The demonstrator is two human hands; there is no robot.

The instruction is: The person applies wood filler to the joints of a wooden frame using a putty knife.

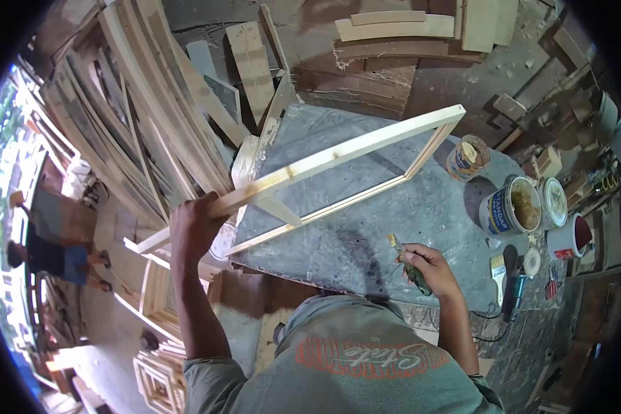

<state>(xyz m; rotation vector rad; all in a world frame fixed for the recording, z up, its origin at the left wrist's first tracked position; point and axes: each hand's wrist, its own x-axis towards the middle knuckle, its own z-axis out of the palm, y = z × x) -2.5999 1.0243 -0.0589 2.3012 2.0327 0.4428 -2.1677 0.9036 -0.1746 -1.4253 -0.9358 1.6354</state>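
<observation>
My left hand point(197, 226) is closed round one long side of a light wooden frame point(338, 153), near its left end. The frame is tilted up on edge, with its lower long side close to or resting on the grey work surface point(324, 252); a crosspiece joins the two long sides. In my right hand point(431, 268) is a putty knife point(418, 279), its handle gripped and its blade pointing up and left. A dab of yellowish paste sits at the blade's tip. This hand is over the surface's front edge, apart from the frame.
To the right stand an open tub of paste point(524, 205), a smaller paste-smeared tub point(468, 159) and a white tub point(553, 201). A paintbrush point(498, 279) lies nearby. Long boards point(165, 96) lean at upper left. A person point(55, 259) is at far left.
</observation>
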